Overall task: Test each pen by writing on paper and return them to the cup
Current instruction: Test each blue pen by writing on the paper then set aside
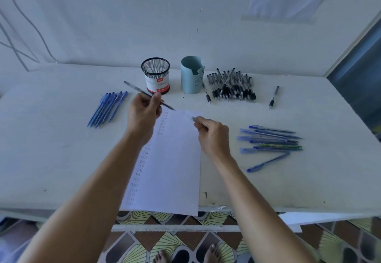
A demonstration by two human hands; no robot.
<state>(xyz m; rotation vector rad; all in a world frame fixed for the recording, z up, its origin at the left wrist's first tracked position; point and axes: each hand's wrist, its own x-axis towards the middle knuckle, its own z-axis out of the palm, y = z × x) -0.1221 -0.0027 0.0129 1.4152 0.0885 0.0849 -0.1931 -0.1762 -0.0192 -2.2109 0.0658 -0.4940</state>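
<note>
**At centre frame, two pinching grips**

Above the top edge of the paper [173, 170], the left hand [142, 114] pinches a dark pen [144, 93] slantwise, near the mesh cup [155, 73] in the upper middle. The right hand [213, 135] nips a small grey piece [195, 119] (too blurred to name) over the sheet's upper right.

your one head camera looks forward and down, wide-angled, close over the table [61, 159], paper [175, 170] centred, wall [123, 15] beyond.
</note>
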